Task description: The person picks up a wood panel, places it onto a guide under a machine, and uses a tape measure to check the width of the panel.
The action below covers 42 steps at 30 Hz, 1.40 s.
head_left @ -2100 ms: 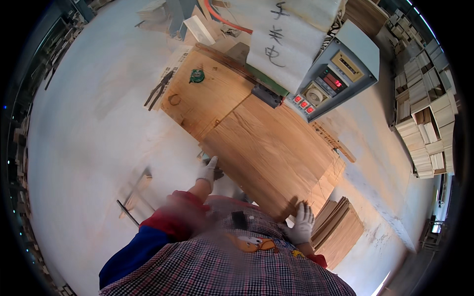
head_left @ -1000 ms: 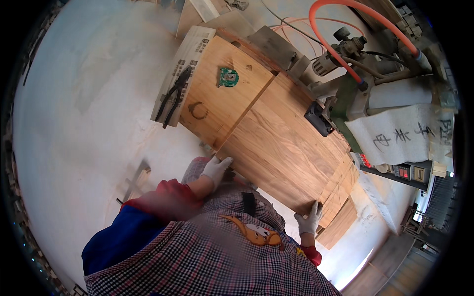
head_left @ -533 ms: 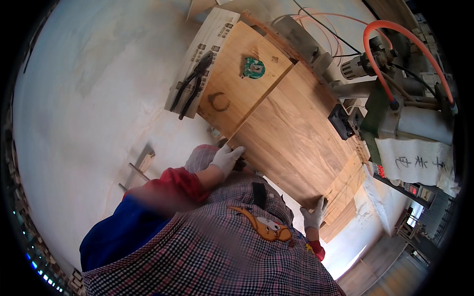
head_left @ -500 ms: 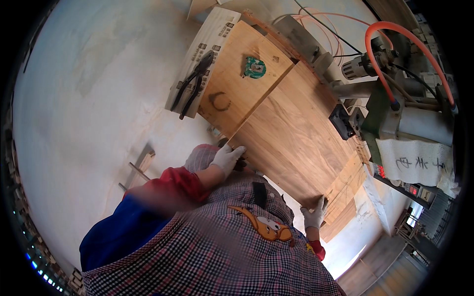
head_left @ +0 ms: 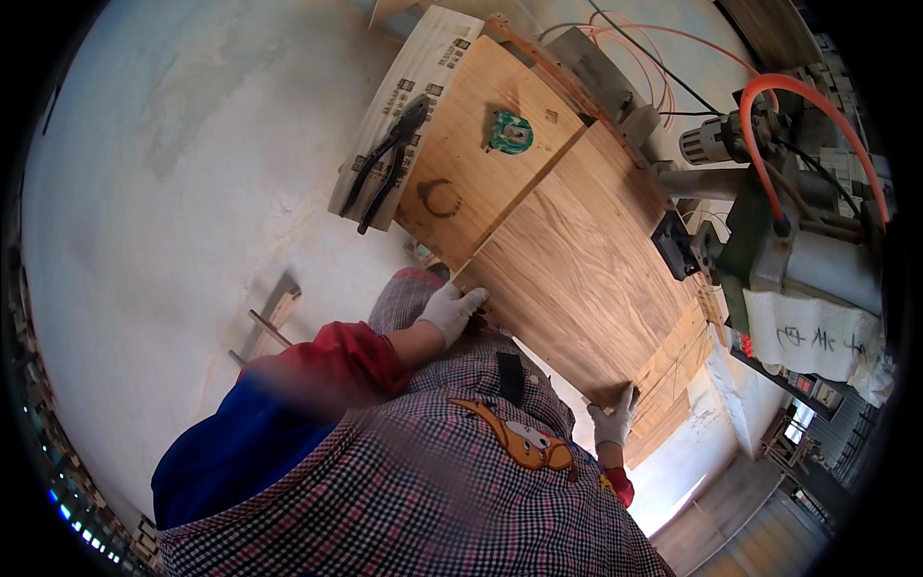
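Head view: left hand (head_left: 450, 313), right hand (head_left: 612, 415), gripping panel (head_left: 577, 269) by near corners. Tape measure (head_left: 511, 133): worktop (head_left: 471, 120), toward far left corner.

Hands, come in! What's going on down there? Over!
Left hand and right hand at near edge of board. Board lying flat. Tape measure and pliers to its left, off the board.
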Tool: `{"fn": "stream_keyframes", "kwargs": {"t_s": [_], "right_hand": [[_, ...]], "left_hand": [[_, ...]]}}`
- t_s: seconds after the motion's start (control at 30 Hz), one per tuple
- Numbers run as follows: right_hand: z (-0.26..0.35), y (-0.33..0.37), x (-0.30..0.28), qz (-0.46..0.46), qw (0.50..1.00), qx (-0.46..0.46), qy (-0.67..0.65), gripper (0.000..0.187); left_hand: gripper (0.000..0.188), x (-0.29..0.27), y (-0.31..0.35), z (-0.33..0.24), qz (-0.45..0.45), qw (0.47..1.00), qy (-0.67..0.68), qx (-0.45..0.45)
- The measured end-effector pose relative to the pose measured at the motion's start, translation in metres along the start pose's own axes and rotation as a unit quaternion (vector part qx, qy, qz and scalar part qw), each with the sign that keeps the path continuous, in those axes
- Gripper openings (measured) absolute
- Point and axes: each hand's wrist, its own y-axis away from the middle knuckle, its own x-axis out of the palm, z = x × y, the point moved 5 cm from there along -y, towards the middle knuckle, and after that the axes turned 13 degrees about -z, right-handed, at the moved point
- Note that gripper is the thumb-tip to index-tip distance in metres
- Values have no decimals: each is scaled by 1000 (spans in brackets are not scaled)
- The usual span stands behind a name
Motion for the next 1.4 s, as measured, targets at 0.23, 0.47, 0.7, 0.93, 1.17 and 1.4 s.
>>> {"fn": "stream_keyframes", "kwargs": {"t_s": [0.23,0.47,0.7,0.93,1.17,1.4], "right_hand": [[-8,-1,3,-8,1000,-8,-4,102],[-8,0,1,-9,1000,-20,-1,102],[-6,1,-1,-24,999,-35,28,100],[-4,6,-8,-25,998,-17,52,95],[-2,2,-14,-40,997,-34,60,92],[-1,8,-22,-33,997,-1,74,88]], "left_hand": [[25,0,-10,9,-3,996,9,87],[24,5,-1,5,-20,999,29,28],[22,8,2,9,-59,997,42,-17],[22,11,6,2,-68,997,24,-17],[31,4,-7,4,-30,998,-38,-41],[36,-1,-23,6,-4,997,-62,-38]]}}
